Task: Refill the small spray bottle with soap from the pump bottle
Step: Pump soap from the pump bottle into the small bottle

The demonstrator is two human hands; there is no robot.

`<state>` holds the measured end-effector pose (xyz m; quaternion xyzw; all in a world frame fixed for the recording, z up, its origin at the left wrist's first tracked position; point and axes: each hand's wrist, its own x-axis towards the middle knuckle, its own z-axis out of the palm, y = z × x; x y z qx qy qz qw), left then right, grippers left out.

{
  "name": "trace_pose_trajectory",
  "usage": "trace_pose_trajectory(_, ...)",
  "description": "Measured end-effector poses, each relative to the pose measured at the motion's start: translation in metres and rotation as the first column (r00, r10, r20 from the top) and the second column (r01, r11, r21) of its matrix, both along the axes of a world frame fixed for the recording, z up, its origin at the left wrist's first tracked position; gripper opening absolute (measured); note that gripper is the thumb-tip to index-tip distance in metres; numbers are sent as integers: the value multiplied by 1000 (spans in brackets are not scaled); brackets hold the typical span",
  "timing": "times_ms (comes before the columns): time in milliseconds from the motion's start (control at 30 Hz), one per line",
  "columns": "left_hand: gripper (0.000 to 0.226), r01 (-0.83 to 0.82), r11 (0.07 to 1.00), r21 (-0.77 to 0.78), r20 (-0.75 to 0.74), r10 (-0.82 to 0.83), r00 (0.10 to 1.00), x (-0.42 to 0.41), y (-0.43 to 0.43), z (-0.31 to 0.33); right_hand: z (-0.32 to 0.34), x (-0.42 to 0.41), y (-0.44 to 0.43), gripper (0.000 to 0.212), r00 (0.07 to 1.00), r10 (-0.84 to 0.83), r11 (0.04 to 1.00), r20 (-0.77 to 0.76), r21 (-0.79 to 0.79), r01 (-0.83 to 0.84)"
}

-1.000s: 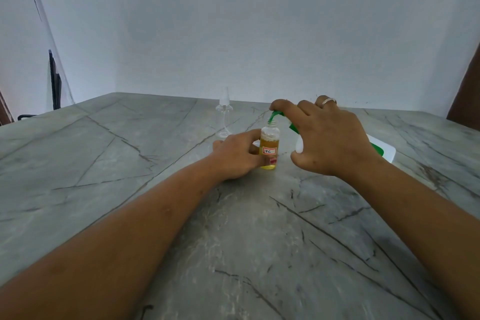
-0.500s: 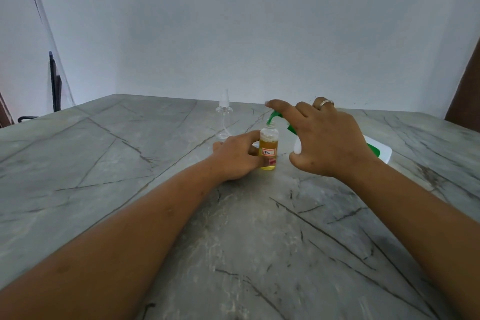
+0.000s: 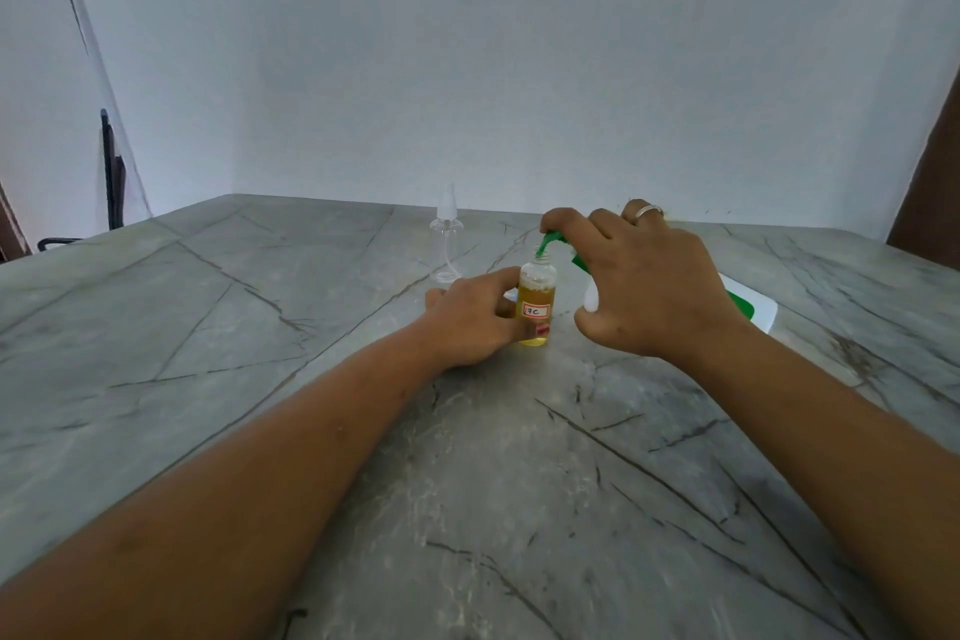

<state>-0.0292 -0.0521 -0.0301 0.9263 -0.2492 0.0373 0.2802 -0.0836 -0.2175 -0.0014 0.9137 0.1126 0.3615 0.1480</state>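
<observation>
A small clear bottle (image 3: 536, 300) with yellow soap and a white label stands open-topped on the table. My left hand (image 3: 470, 322) grips its left side. My right hand (image 3: 644, 286) curls round the white pump bottle (image 3: 748, 308), which is tilted and mostly hidden behind the hand. My forefinger presses on the green pump head (image 3: 550, 242), whose spout points down right over the small bottle's mouth. Foam sits at the top of the soap.
The clear spray cap with its dip tube (image 3: 447, 237) stands upright behind my left hand. The grey marble table (image 3: 260, 327) runs to a white wall. A dark chair back (image 3: 111, 172) shows at the far left.
My right forefinger has pushed the pump head lower, closer to the small bottle's mouth. My left hand keeps its grip on the small bottle.
</observation>
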Motion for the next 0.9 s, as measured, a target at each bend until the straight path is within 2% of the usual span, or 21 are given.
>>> trace_pose_trajectory(333, 61, -8, 1000, -20, -5, 8, 1000, 1, 1, -1, -1, 1, 0, 89, 1000, -22, 1000, -10, -13, 22)
trace_pose_trajectory(900, 61, -11, 1000, -23, -4, 11, 1000, 5, 1, -3, 1, -1, 2, 81, 999, -12, 1000, -33, -6, 12)
